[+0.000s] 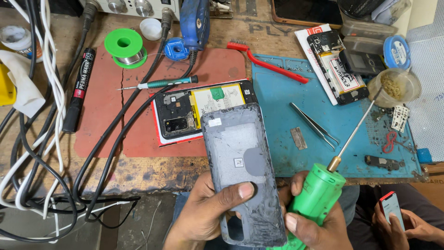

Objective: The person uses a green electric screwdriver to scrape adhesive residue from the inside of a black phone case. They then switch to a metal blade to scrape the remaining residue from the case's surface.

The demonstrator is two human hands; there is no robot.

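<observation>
Seen from the head camera, the person's left hand gripped a grey phone back cover at the near edge of a cluttered repair bench, inner face up, thumb pressed across its lower half and fingers curled behind. The right hand was closed around a green-bodied tool whose thin metal shaft angled up over a blue work mat towards a small jar; what the tool dispensed could not be made out.

The cover looked light, thin and somewhat flexible, a plastic shell likely to bend or crack if twisted, with dark adhesive residue along its rim that would be tacky. Its long edges appeared the safest place to hold it, keeping clear of the camera cut-out near the bottom.

Just beyond the cover, an opened phone lay battery up on a red mat, with a green-handled screwdriver above it. Tweezers and a red brush rested on the blue mat, a second opened phone further right. A green solder spool and black marker sat left, beside tangled cables.

At the lower right, another person's hands held a red-cased phone.
</observation>
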